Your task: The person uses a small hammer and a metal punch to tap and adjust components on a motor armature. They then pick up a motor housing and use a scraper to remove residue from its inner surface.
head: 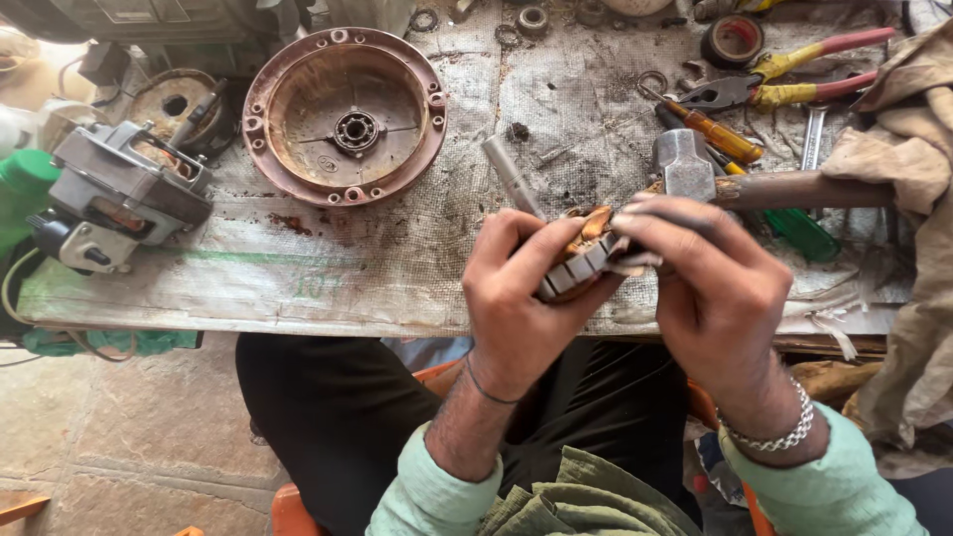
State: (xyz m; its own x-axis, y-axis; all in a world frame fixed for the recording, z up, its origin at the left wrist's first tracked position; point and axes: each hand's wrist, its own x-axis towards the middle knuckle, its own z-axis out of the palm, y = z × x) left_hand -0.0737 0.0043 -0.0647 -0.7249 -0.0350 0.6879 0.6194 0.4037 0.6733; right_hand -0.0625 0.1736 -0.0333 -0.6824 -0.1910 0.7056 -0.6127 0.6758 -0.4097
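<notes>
Head view: left hand (516,298) is wrapping around a small motor armature (581,260), fingers closed on the laminated core, so the steel shaft (511,176) is pointing up and away from the body. The part is sitting above the near edge of the workbench (397,268), not resting on it. Probably held there so the winding end is facing the eyes. Right hand (710,283) is curling over the copper winding end, fingertips pinching at it; whether it is holding a small tool, cannot tell.

Hammer (735,179) is lying just behind the hands, handle pointing right, within quick reach. Pliers (784,84) and screwdrivers (715,134) are lying further back right. Round rust-coloured end cover (344,114) is lying open side up at centre-left, well apart. Grey motor housing (124,194) is sitting at the left edge. Cloth (918,199) is hanging off the right side.
</notes>
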